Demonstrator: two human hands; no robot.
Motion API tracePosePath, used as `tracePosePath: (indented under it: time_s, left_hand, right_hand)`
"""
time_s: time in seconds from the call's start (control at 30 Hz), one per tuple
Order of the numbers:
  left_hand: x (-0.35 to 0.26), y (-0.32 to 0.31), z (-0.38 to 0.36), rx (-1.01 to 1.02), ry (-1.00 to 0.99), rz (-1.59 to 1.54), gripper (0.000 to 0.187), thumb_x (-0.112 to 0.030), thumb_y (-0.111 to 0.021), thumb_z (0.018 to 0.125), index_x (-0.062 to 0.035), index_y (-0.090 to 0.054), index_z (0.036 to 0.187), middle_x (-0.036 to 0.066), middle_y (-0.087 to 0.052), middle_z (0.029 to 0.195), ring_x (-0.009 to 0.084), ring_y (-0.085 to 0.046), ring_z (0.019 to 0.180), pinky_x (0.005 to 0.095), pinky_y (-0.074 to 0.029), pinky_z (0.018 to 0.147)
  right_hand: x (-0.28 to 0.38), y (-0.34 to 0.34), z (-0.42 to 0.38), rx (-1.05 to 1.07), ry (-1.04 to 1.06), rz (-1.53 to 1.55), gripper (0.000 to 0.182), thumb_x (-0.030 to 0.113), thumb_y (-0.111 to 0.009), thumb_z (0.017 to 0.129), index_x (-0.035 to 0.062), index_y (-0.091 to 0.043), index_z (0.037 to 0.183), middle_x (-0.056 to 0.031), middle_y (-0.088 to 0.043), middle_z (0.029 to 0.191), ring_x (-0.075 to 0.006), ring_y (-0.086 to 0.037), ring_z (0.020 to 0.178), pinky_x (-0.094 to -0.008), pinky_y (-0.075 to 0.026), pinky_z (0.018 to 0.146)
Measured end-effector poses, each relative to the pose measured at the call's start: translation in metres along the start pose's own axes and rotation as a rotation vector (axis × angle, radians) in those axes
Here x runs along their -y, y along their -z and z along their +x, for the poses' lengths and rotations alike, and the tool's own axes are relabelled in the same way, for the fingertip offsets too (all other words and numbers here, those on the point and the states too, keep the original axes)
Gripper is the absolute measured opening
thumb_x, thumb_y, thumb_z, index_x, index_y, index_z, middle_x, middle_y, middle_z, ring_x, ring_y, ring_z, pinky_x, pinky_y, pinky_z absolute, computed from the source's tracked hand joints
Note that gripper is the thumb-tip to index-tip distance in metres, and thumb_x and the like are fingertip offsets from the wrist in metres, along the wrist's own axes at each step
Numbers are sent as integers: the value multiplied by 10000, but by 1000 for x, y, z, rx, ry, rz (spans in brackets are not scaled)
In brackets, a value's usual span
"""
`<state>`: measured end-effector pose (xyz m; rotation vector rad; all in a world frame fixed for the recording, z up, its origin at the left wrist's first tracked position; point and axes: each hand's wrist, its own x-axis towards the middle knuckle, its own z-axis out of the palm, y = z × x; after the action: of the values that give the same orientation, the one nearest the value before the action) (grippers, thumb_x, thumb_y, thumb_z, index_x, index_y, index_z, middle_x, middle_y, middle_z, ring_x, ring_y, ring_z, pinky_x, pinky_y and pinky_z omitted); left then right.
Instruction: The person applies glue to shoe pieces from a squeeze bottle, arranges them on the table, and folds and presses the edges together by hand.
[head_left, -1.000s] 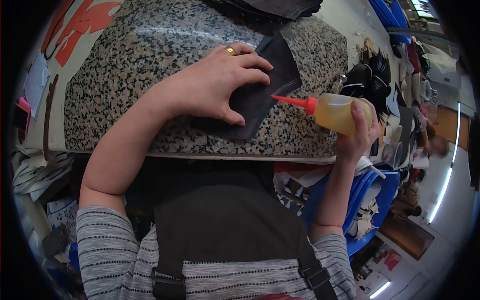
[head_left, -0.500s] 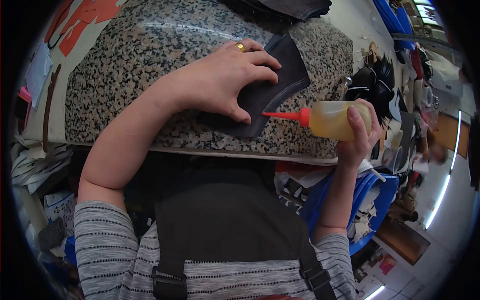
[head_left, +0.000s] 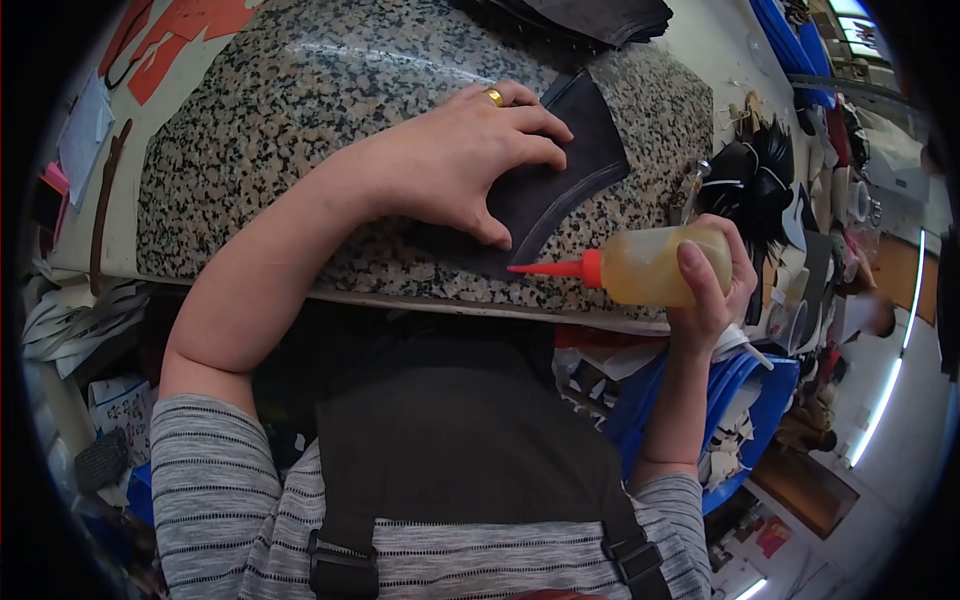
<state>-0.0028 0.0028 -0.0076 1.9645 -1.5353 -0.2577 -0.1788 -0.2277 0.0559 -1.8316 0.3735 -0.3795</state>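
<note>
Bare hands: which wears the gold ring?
The left hand, spread on the flat black piece, wears the gold ring. The right hand, gripping the translucent yellowish bottle with red nozzle, shows none.

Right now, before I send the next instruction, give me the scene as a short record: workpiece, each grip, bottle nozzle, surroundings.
Workpiece: dark piece, flat on a speckled slab
Left grip: spread, resting on the dark piece; gold ring worn
Right grip: closed around a squeeze bottle of yellowish liquid, held sideways
Nozzle: red, tip at the dark piece's near edge; contact unclear
Far side: dark stack
Far left: orange-red pieces
</note>
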Motion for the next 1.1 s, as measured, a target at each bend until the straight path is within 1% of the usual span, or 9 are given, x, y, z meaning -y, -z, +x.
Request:
tracePosePath:
  time_s: [0.1, 0.2, 0.27, 0.37, 0.47, 0.53, 0.63, 0.77, 1.1]
  left_hand:
    - [1, 0, 0, 1, -11, -11, 729, -215, -873, 586, -106, -598, 1253, 53, -480, 1440, 318, -349, 1381, 465, -310, 1151]
    - [5, 5, 0, -26, 5, -87, 595, -167, -843, 641, -80, -621, 1186, 69, -500, 1416, 310, -429, 1329, 433, -379, 1101]
    - [7, 12, 3, -54, 70, -244, 483, -117, -813, 685, -58, -636, 1130, 82, -530, 1379, 301, -492, 1281, 404, -436, 1048]
    - [9, 21, 6, -113, 96, -208, 357, -49, -770, 724, -28, -644, 1057, 87, -590, 1283, 286, -557, 1198, 378, -491, 963]
    - [7, 24, 6, -53, 189, -214, 336, -33, -768, 720, -24, -659, 1038, 82, -629, 1199, 282, -566, 1158, 386, -500, 938]
    - [9, 23, 5, -71, 166, -185, 322, -31, -768, 719, -19, -671, 1026, 78, -636, 1178, 279, -574, 1123, 381, -511, 916]
    - [12, 19, 5, -90, 143, -159, 312, -26, -767, 720, -13, -683, 1020, 76, -641, 1167, 277, -578, 1093, 369, -525, 886]
    - [10, 21, 4, -81, 159, -180, 314, -27, -768, 724, -7, -688, 1027, 74, -643, 1166, 276, -575, 1094, 359, -538, 861]
    - [13, 23, 2, -47, 144, -189, 339, 42, -728, 726, -8, -686, 1059, 86, -628, 1211, 290, -558, 1155, 391, -475, 1000]
  right_hand:
    - [2, -2, -7, 61, -23, 9, 402, 246, -765, 778, -39, -600, 1008, -53, -633, 815, -94, -584, 707, -197, -442, 667]
    - [6, 9, 0, -44, -14, 158, 436, 303, -727, 786, -52, -596, 1003, -73, -627, 809, -106, -584, 696, -199, -442, 654]
    - [8, 9, 11, -208, 79, 115, 421, 299, -672, 818, -68, -596, 1010, -90, -626, 811, -137, -605, 706, -225, -469, 655]
    - [0, 7, 36, -433, 160, 160, 356, 245, -667, 857, -66, -611, 1021, -86, -634, 821, -147, -619, 724, -247, -494, 675]
    - [-4, 1, 57, -443, 288, -21, 311, 229, -692, 867, -56, -628, 975, -72, -637, 820, -126, -607, 719, -237, -486, 673]
    - [-5, -4, 72, -456, 331, -64, 276, 210, -713, 870, -49, -640, 929, -59, -639, 815, -111, -596, 712, -231, -479, 669]
    - [-9, -6, 91, -474, 259, 62, 250, 184, -739, 859, -47, -647, 891, -55, -645, 808, -102, -594, 708, -226, -478, 664]
    - [-15, -7, 103, -457, 257, 8, 233, 169, -745, 858, -43, -654, 885, -46, -655, 793, -92, -594, 688, -222, -479, 652]
    - [-22, -8, 102, -370, 201, -9, 229, 172, -751, 854, -39, -668, 877, -39, -662, 774, -82, -592, 675, -214, -469, 647]
